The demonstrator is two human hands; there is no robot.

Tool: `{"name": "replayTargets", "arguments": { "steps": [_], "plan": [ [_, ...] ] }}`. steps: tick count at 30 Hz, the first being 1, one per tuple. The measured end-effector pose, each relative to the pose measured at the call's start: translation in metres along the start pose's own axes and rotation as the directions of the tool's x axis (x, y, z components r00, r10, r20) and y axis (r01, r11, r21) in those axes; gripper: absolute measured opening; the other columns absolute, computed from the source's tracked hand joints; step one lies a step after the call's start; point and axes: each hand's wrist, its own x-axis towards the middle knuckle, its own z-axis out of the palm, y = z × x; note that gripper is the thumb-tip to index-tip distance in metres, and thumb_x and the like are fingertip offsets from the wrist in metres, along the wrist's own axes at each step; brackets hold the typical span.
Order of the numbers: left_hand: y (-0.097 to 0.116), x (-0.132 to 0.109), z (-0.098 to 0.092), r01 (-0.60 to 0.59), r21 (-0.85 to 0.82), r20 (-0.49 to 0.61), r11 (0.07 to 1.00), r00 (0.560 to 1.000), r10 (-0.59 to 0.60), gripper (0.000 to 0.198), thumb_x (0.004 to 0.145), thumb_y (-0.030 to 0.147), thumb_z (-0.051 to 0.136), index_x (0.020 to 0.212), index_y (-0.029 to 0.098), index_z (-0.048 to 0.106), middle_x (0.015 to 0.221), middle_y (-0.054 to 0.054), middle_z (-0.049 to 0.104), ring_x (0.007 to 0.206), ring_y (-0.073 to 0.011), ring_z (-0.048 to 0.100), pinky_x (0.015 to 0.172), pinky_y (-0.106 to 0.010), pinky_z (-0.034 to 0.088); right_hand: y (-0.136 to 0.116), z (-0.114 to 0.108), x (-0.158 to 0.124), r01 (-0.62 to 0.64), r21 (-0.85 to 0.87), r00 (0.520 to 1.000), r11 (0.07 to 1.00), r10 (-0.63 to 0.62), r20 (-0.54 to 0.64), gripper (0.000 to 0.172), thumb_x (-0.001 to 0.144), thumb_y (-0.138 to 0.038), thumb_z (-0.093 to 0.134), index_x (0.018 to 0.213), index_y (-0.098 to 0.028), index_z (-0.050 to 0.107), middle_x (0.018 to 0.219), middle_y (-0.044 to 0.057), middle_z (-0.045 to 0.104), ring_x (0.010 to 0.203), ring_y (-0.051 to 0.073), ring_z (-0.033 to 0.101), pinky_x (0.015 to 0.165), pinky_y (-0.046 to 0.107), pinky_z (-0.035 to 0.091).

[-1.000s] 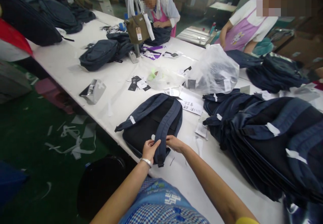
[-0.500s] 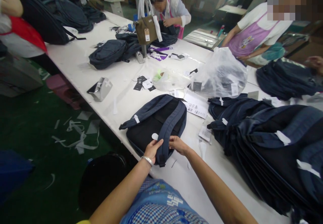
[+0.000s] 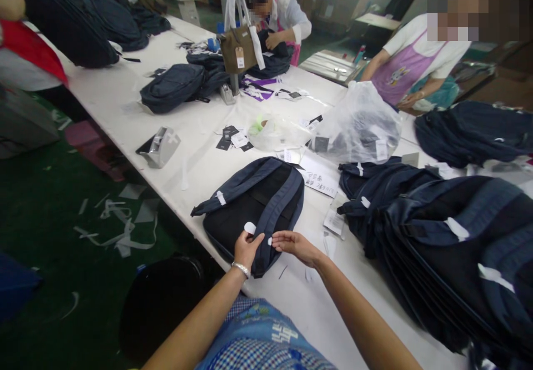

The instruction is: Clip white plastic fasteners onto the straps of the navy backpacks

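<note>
A dark navy backpack [image 3: 231, 223] lies on the white table with its shoulder straps up. My left hand [image 3: 246, 252], a silver bangle at its wrist, grips the near end of the right-hand shoulder strap [image 3: 278, 206], thumb on its edge. A white rounded tab [image 3: 250, 228] sticks out by those fingers. Across the strap, the fingertips of my right hand [image 3: 296, 247] are stretched out beside a small white end [image 3: 270, 241]. Whether the two white bits join under the strap is hidden. Around the other strap sits a white strip [image 3: 220, 197].
At right lies a stack of navy backpacks [image 3: 416, 236]. Beyond are a clear plastic bag [image 3: 364, 117], a lettered paper [image 3: 318, 175], black and white tags [image 3: 233, 138] and a grey dispenser [image 3: 160, 146]. Co-workers stand around the table; one wears a purple apron [image 3: 395, 70].
My right hand has gone from curled fingers at the strap's edge to straightened fingers, and a white end now shows there. The left hand stays at the strap. The view has shifted slightly.
</note>
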Motion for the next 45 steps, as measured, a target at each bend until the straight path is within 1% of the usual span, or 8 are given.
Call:
{"name": "replayTargets", "arguments": {
  "steps": [5,8,15,21,30,34,40,45],
  "plan": [
    [0.003,0.0,0.001,0.041,-0.072,0.019,0.997,0.999,-0.04,0.041,0.06,0.027,0.082,0.094,0.014,0.063,0.096,-0.01,0.072,0.092,-0.0208,0.067,0.085,-0.031,0.051,0.01,0.006,0.007,0.268,-0.435,0.936,0.86,-0.34,-0.095,0.033,0.068,-0.038,0.075,0.096,-0.023,0.071,0.097,0.007,0.064,0.093,0.02,0.061,0.077,0.032,0.052],
    [0.006,0.001,0.0,0.049,-0.104,0.043,0.993,0.998,-0.045,0.043,0.06,0.027,0.082,0.095,0.014,0.062,0.097,-0.01,0.072,0.091,-0.0204,0.067,0.085,-0.032,0.052,0.008,0.01,0.011,0.325,-0.558,0.906,0.764,-0.421,-0.05,0.018,0.072,-0.039,0.072,0.081,-0.023,0.074,0.094,0.007,0.064,0.089,0.02,0.061,0.071,0.03,0.053],
    [0.002,0.0,0.001,-0.073,0.07,0.018,0.995,0.997,0.072,0.033,0.063,0.029,0.078,0.087,0.016,0.061,0.086,-0.005,0.071,0.082,-0.0182,0.066,0.077,-0.027,0.05,0.005,0.02,0.024,0.221,-0.22,0.883,0.95,-0.291,-0.369,0.027,0.072,-0.041,0.069,0.082,-0.016,0.068,0.064,0.002,0.066,0.059,0.015,0.06,0.058,0.026,0.049],
    [0.013,-0.008,0.002,-0.153,0.392,-0.008,0.907,0.986,0.169,0.021,0.062,0.03,0.077,0.072,0.021,0.062,0.066,0.001,0.064,0.067,-0.0165,0.06,0.068,-0.024,0.044,0.009,0.029,0.032,0.202,-0.45,0.908,0.87,-0.339,-0.247,0.025,0.076,-0.041,0.064,0.084,-0.019,0.072,0.075,0.001,0.068,0.051,0.011,0.053,0.052,0.023,0.043],
    [0.032,-0.013,-0.015,-0.29,0.375,0.13,0.881,0.957,0.26,0.015,0.075,0.027,0.066,0.088,0.023,0.074,0.089,-0.006,0.072,0.084,-0.0203,0.064,0.079,-0.026,0.047,0.005,0.03,0.034,0.123,-0.538,0.914,0.834,-0.307,-0.267,0.028,0.077,-0.044,0.06,0.083,-0.019,0.07,0.068,0.001,0.065,0.055,0.012,0.053,0.051,0.022,0.039],
    [0.029,-0.009,-0.017,-0.252,0.445,0.14,0.859,0.967,0.212,0.014,0.073,0.027,0.069,0.085,0.021,0.074,0.083,-0.007,0.073,0.076,-0.0206,0.067,0.074,-0.029,0.051,0.009,0.034,0.034,0.161,-0.555,0.91,0.816,-0.34,-0.235,0.026,0.078,-0.041,0.06,0.085,-0.019,0.071,0.076,0.002,0.068,0.062,0.014,0.056,0.056,0.023,0.04],
    [0.024,-0.01,-0.016,-0.049,0.24,0.116,0.97,0.993,0.022,0.024,0.072,0.034,0.071,0.088,0.017,0.071,0.081,-0.009,0.073,0.076,-0.0226,0.07,0.066,-0.031,0.058,0.015,0.034,0.035,0.088,-0.634,0.901,0.768,-0.333,-0.278,0.024,0.076,-0.041,0.061,0.081,-0.02,0.071,0.073,0.001,0.068,0.065,0.015,0.057,0.057,0.023,0.039],
    [0.024,-0.015,-0.017,-0.057,0.212,0.113,0.976,0.993,0.033,0.028,0.07,0.038,0.072,0.085,0.016,0.069,0.08,-0.009,0.073,0.076,-0.0225,0.07,0.063,-0.029,0.06,0.012,0.036,0.034,0.041,-0.669,0.892,0.743,-0.329,-0.311,0.022,0.075,-0.04,0.06,0.078,-0.02,0.07,0.068,0.0,0.065,0.061,0.014,0.055,0.054,0.022,0.036]
  ]
}}
